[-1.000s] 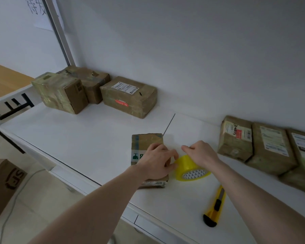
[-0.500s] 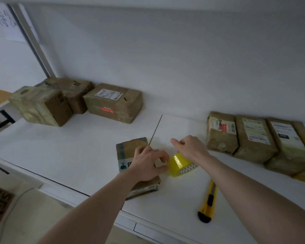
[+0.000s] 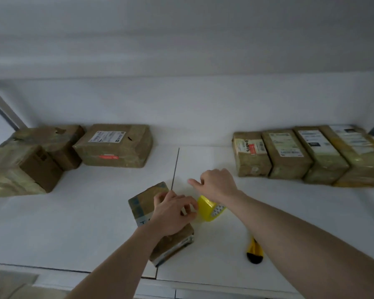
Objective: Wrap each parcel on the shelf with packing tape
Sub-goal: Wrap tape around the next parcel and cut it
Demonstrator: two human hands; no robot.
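parcel (image 3: 148, 205) under left hand (image 3: 172, 212), tape roll (image 3: 208, 209) seemingly beneath right hand (image 3: 217, 183)

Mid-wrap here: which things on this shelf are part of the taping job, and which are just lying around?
In the job:
- small parcel under the left hand
- yellow tape roll, under the right hand
- parcels at back right and back left

Lying about:
- yellow utility knife, untouched on the shelf
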